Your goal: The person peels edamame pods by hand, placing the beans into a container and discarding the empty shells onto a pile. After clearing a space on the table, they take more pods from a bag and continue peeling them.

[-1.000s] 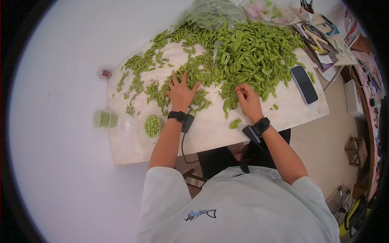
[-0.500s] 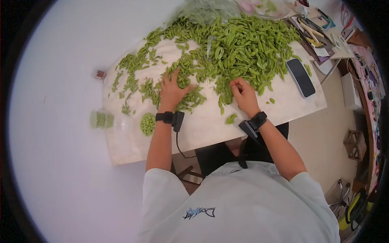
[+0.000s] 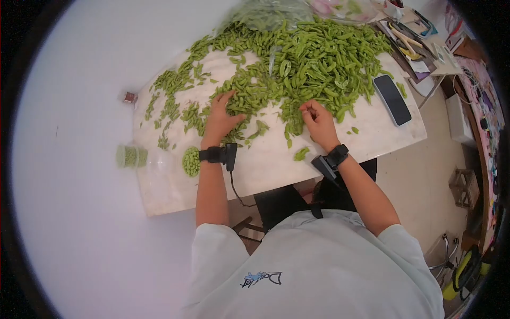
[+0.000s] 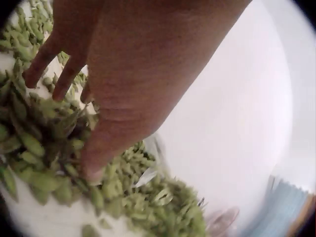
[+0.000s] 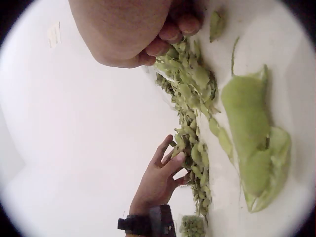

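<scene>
Green soybean pods [image 3: 334, 58] lie in a broad heap over the back of the white table, with thinner scatter toward the left. My left hand [image 3: 218, 121] is among the pods left of centre, thumb spread away from the bent fingers. In the left wrist view, its thumb [image 4: 101, 153] reaches down onto pods [image 4: 44, 173], with more pods between thumb and fingers. At the heap's front edge is my right hand [image 3: 320, 126], fingers curled in toward the palm and nothing visible in them. A split pod [image 5: 256, 133] lies near it on the table.
A tub of shelled green beans [image 3: 191, 161] stands left of my left wrist. Farther left is a clear container of small green beans [image 3: 131, 157]. A phone [image 3: 392, 99] lies at the right, near a side table with tools [image 3: 406, 41]. Plastic bags [image 3: 265, 15] lie behind the heap.
My left hand has drawn back left and toward me, its fingers bending from a flat spread, and some pods under it have shifted. The right hand stays curled at the heap's edge.
</scene>
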Tool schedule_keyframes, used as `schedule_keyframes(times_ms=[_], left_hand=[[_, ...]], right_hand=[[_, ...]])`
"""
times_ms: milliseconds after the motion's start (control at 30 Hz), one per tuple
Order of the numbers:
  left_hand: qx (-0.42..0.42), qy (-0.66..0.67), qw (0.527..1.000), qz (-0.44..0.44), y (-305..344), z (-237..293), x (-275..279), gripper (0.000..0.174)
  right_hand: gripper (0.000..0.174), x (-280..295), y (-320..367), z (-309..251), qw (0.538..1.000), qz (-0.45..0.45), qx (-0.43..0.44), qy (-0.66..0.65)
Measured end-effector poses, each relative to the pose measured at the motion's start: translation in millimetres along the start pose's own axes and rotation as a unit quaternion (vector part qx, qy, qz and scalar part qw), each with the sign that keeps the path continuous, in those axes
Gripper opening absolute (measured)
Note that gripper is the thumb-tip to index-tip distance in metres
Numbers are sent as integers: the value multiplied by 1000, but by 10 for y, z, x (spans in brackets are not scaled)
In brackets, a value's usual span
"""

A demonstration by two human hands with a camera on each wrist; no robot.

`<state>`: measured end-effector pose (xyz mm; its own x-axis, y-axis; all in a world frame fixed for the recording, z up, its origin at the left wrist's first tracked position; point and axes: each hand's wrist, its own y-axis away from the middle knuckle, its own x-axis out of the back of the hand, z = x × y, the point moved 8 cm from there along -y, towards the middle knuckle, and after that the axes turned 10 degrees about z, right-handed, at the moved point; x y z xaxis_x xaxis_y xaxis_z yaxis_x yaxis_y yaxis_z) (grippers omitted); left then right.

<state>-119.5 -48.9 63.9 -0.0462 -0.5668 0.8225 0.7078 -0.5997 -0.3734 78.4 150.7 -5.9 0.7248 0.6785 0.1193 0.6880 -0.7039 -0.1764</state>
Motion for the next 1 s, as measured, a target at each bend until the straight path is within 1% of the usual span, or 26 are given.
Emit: schedule_keyframes(times_ms=[67, 167, 267, 367, 467, 567, 667, 767, 833, 867, 967, 1000], left_hand=[[-1, 23, 1000, 19, 21, -86, 102, 48], [160, 101, 982, 10, 81, -270, 137, 37], [114, 32, 993, 14, 142, -97, 71, 34], [78, 3, 997, 22, 158, -40, 20, 37], [87, 17, 995, 43, 174, 32, 49, 31], [-60, 4, 989, 134, 187, 210, 175, 27], [-14, 24, 994, 107, 157, 199, 212, 22], [47, 155, 980, 115, 119, 197, 228, 15], [-45, 1, 995, 85, 108, 318, 163, 12], [-91, -77, 991, 68, 117, 369, 118, 11], [-69, -99, 989, 84, 163, 287, 146, 11], [-31, -80, 993, 85, 144, 175, 129, 11]], right_hand=[[11, 8, 6, -21, 1000, 5, 1, 1], [13, 6, -1, -44, 1000, 10, 0, -2], [13, -1, -5, -9, 1000, 5, -3, -16], [13, -2, -18, 36, 999, 19, 12, -38], [13, 23, -16, 32, 999, 28, 28, -31], [13, 18, -12, 38, 999, 15, 22, -23], [13, 15, -15, 18, 999, 11, 18, -24], [13, 20, -10, -6, 1000, 10, 10, -26], [14, 11, -7, -26, 999, 15, 13, -36], [14, 3, -6, -18, 999, 10, 10, -33], [14, 19, -20, 25, 999, 8, 8, -31], [14, 14, -20, 45, 999, 13, 11, -36]])
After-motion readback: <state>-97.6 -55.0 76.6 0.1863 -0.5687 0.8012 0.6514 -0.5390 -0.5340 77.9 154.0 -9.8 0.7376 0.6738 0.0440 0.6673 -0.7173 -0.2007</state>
